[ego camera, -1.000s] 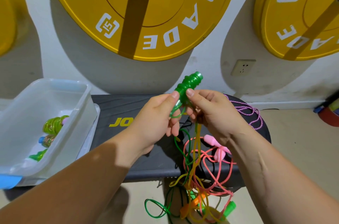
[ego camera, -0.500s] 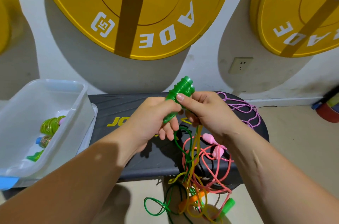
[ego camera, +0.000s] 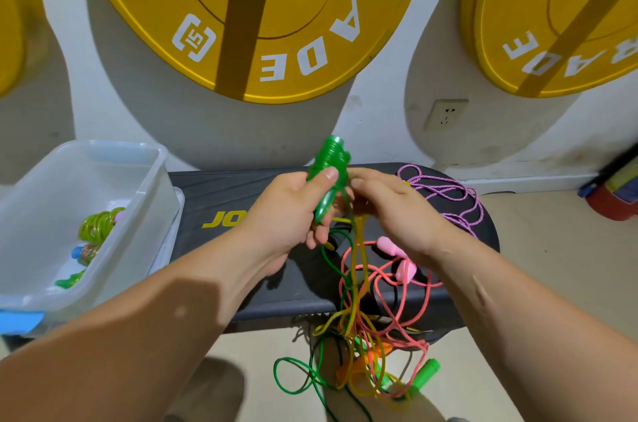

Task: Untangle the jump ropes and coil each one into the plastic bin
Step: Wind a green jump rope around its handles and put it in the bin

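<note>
Left grip: the left hand [ego camera: 293, 211] was wrapped round the green handle [ego camera: 329, 169], thumb across its ribbed body, holding it tilted with the fat end up.
Right grip: the right hand [ego camera: 390, 211] sat just beside that handle's narrow end, fingers curled in toward it. Their tips were hidden, so I cannot tell whether they pinched a cord.
Below the grip: the green cord [ego camera: 324, 252] and a yellow cord [ego camera: 359, 249] hung straight down, crossing the salmon rope [ego camera: 428, 283] and its pink handle [ego camera: 390, 245]. They ran over the bench [ego camera: 224, 186] edge into a knot of loops near the floor, where a second green handle [ego camera: 428, 373] lay.
Step in hand: probably freeing the green rope from the tangle, starting at its handle end.
Next move: likely drawing the green cord up and out of the yellow and salmon loops. That calls for slack, not a hard pull, or the knot below may tighten.
Bin: the plastic bin [ego camera: 152, 179] stood well to the left of the grip and slightly lower, one coiled rope [ego camera: 98, 224] already in it, with space around that coil.
Room: open air above and to the left of the hands. The purple rope [ego camera: 445, 190] lay close on the right, and the bench's near edge could snag trailing loops.
</note>
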